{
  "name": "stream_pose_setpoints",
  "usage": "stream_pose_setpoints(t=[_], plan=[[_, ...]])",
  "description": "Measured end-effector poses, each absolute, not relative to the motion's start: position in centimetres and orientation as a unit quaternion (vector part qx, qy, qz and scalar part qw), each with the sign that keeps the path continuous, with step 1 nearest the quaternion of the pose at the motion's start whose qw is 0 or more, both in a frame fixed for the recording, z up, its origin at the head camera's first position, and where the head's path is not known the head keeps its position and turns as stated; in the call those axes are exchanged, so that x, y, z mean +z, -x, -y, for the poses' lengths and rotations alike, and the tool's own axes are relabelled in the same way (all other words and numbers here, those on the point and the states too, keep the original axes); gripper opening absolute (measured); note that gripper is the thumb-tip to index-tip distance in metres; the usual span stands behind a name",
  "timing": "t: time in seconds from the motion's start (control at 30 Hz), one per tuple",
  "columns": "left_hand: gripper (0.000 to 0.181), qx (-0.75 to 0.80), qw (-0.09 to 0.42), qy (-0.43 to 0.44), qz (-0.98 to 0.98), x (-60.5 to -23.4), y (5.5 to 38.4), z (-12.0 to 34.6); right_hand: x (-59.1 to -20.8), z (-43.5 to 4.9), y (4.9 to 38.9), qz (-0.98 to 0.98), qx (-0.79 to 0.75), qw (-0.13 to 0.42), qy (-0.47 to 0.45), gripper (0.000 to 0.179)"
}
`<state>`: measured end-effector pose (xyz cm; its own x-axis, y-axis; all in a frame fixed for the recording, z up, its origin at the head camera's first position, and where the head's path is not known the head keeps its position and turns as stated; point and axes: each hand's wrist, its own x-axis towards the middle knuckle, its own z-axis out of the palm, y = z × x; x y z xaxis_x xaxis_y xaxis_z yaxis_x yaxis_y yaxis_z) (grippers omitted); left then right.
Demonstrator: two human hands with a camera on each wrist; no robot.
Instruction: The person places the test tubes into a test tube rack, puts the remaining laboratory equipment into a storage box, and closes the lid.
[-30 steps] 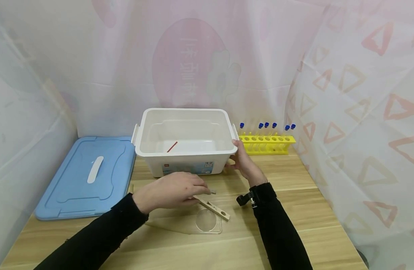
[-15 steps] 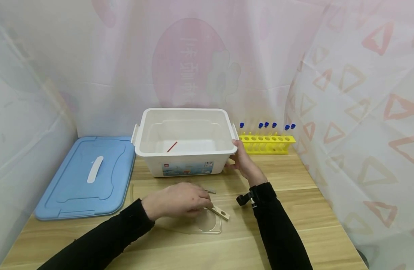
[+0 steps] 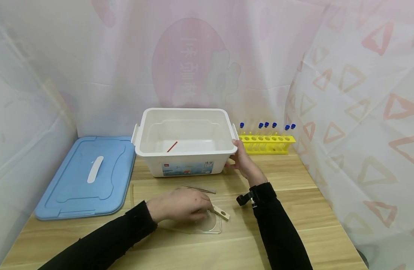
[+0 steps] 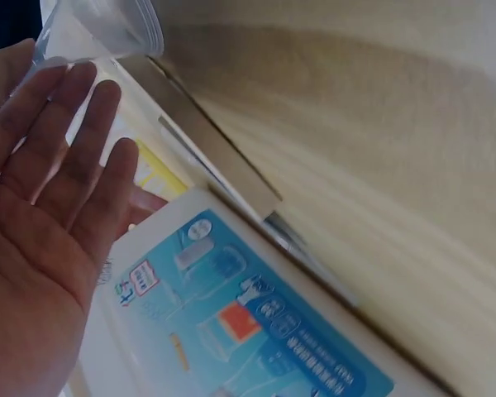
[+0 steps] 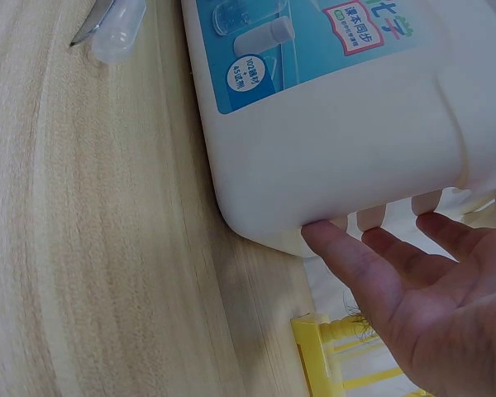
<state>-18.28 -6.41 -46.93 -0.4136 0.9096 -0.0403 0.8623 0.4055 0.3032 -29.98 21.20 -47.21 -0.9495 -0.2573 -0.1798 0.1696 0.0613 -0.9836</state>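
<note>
My left hand (image 3: 180, 205) hovers low over a thin clear plastic tray (image 3: 221, 228) with a circle moulded in it, its fingers nearly straight by a wooden test tube clamp (image 3: 221, 213). In the left wrist view, a clear plastic piece (image 4: 107, 29) is at the fingertips; whether they pinch it cannot be told. Behind the hand lies a thin metal tool (image 3: 203, 190). My right hand (image 3: 245, 165) presses straight fingertips (image 5: 322, 236) against the end wall of a white plastic box (image 3: 188, 149), below its rim. Inside the box is a thin red stick (image 3: 172, 146).
A blue lid (image 3: 109, 195) with a white handle lies at the left. Right of the box stands a yellow rack (image 3: 267, 150) holding several blue-capped tubes. A thin pale strip (image 3: 132, 195) lies near the lid. Printed curtains surround the wooden table (image 3: 311, 225).
My left hand has moved down and slightly right, from above the test tube clamp to over the clear tray, uncovering more of the metal tool. The right hand and the box stay put.
</note>
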Motion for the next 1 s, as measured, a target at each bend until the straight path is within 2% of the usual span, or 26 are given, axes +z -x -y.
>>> stream_pose_setpoints(t=[0.17,0.5,1.0], plan=[[0.021,0.153,0.136,-0.512,-0.834,-47.4,18.4,6.5,-47.2,-21.2,30.0,-0.711,-0.685,0.157,0.03,0.088],[0.017,0.193,0.157,-0.5,-0.83,-47.3,18.4,6.6,-47.2,-21.2,30.1,-0.712,-0.684,0.157,0.032,0.088],[0.017,0.241,0.145,-0.485,-0.828,-44.8,18.9,7.3,-47.3,-21.3,30.0,-0.712,-0.683,0.158,0.035,0.088]])
